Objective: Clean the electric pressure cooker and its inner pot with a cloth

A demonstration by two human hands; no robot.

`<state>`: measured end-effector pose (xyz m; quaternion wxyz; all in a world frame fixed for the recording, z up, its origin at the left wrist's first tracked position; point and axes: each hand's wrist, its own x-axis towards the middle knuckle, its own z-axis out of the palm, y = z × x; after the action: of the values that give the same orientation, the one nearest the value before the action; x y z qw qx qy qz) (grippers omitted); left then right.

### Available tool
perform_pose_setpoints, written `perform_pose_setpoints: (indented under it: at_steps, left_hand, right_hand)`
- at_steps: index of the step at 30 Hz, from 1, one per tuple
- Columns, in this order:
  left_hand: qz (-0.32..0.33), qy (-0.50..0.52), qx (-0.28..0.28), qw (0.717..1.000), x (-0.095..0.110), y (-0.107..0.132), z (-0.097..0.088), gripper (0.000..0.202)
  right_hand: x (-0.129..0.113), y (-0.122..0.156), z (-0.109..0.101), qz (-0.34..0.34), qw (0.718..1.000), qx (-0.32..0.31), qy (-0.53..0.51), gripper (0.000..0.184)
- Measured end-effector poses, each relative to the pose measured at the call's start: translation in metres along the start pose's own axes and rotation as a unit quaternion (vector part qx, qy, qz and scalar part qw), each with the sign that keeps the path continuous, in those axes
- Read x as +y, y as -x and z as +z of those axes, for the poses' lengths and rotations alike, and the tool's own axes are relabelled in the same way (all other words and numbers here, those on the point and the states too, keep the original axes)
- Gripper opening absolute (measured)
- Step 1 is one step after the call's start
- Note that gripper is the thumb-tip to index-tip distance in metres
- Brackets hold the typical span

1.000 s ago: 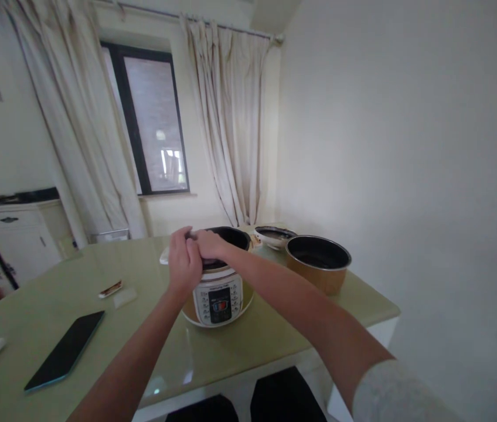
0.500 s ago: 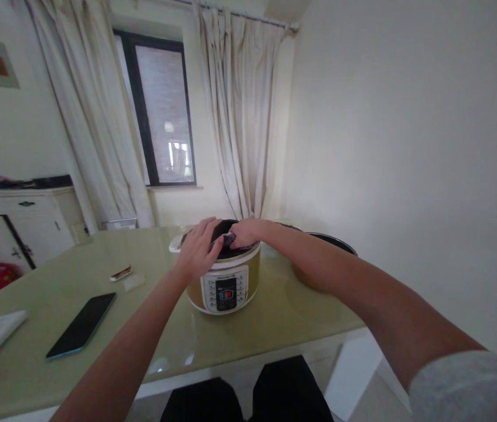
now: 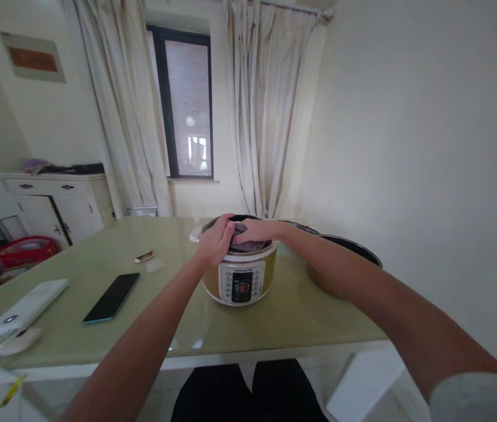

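A gold and white electric cooker (image 3: 240,281) with a button panel stands on the pale green table (image 3: 99,275). My left hand (image 3: 215,240) rests on its near left rim, fingers curled over the edge. My right hand (image 3: 255,231) lies across the open top, pressing a dark purple cloth (image 3: 243,245) against the inside rim. Just right of the cooker, partly hidden by my right forearm, sits a gold inner pot (image 3: 345,264) with a dark lining.
A black phone (image 3: 111,297), a white remote (image 3: 26,308) and a small wrapper (image 3: 143,256) lie on the table's left half. A white cabinet (image 3: 61,202) and a red object (image 3: 20,252) stand at left. Curtains and a window are behind; a white wall is at right.
The view has shifted left and dropped closer. My right hand moved from the cooker's near rim across its top with the cloth. My left hand slid along the rim.
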<state>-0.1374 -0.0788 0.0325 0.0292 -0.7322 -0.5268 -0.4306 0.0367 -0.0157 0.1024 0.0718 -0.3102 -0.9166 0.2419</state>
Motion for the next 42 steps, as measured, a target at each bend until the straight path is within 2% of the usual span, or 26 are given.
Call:
perform_pose_setpoints:
  at_steps: [3,5,7,9,12,15,18,23,30,42]
  left_hand:
    - [-0.055,-0.069,-0.079,0.993,0.007,-0.003,-0.004,0.073]
    - [-0.074,-0.112,-0.106,0.985,0.010,-0.004,-0.004,0.078]
    - [-0.075,-0.127,-0.115,0.982,0.011,-0.005,-0.004,0.077]
    - [-0.050,-0.111,-0.108,0.987,0.010,-0.005,-0.004,0.071]
    - [-0.021,-0.094,-0.098,0.991,0.010,-0.006,-0.003,0.063]
    - [-0.036,-0.148,-0.140,0.978,0.011,-0.007,-0.004,0.066]
    - [-0.024,-0.216,-0.188,0.958,0.012,-0.009,-0.005,0.063]
    - [-0.006,-0.256,-0.202,0.946,0.012,-0.010,-0.007,0.049]
    - [0.002,-0.309,-0.234,0.922,0.015,-0.009,-0.010,0.053]
    - [-0.076,-0.226,-0.199,0.951,0.014,-0.011,-0.008,0.066]
  right_hand:
    - [0.002,0.011,-0.029,0.030,0.993,-0.065,0.099,0.034]
    - [0.002,0.015,-0.041,0.051,0.982,-0.076,0.168,0.038]
    - [0.002,0.018,-0.043,0.063,0.971,-0.065,0.223,0.041]
    - [0.002,0.019,-0.034,0.061,0.963,-0.049,0.256,0.041]
    - [0.001,0.017,-0.011,0.049,0.962,-0.011,0.267,0.045]
    - [0.003,0.015,0.011,0.083,0.966,0.053,0.237,0.050]
    - [0.006,0.016,0.021,0.105,0.967,0.102,0.210,0.051]
    - [0.008,0.019,0.021,0.093,0.968,0.120,0.200,0.046]
    - [0.008,0.018,0.022,0.094,0.968,0.152,0.174,0.041]
    - [0.009,0.021,0.024,0.088,0.969,0.168,0.155,0.044]
